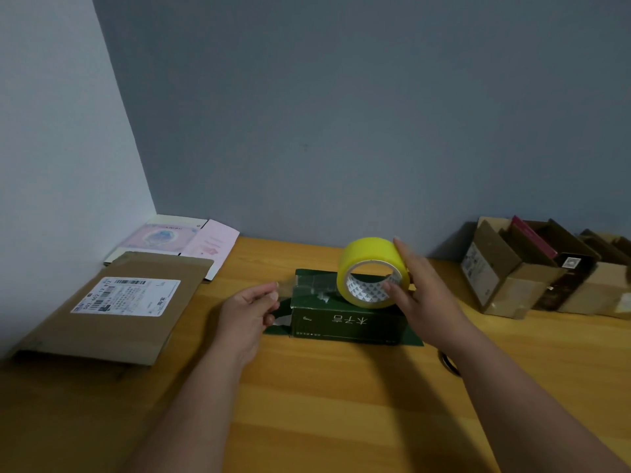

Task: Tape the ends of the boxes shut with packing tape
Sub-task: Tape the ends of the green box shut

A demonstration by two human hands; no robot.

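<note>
A dark green box (345,322) with pale lettering lies on the wooden table (341,404), its left end facing my left hand. On top of the box stands a yellow roll of packing tape (367,257), which my right hand (423,295) grips with the thumb inside the core. A clear strip of tape runs from the roll across the box top to its left end. My left hand (251,312) pinches the free end of that strip just off the box's left end. The green flaps at that end lie partly hidden behind my left hand.
A flat brown cardboard mailer (112,312) with a white shipping label lies at the left, with pink and white printed flat cartons (177,240) behind it. Several open brown boxes (532,271) stand at the back right against the grey wall. A dark ring-shaped object (449,361) peeks out beside my right forearm.
</note>
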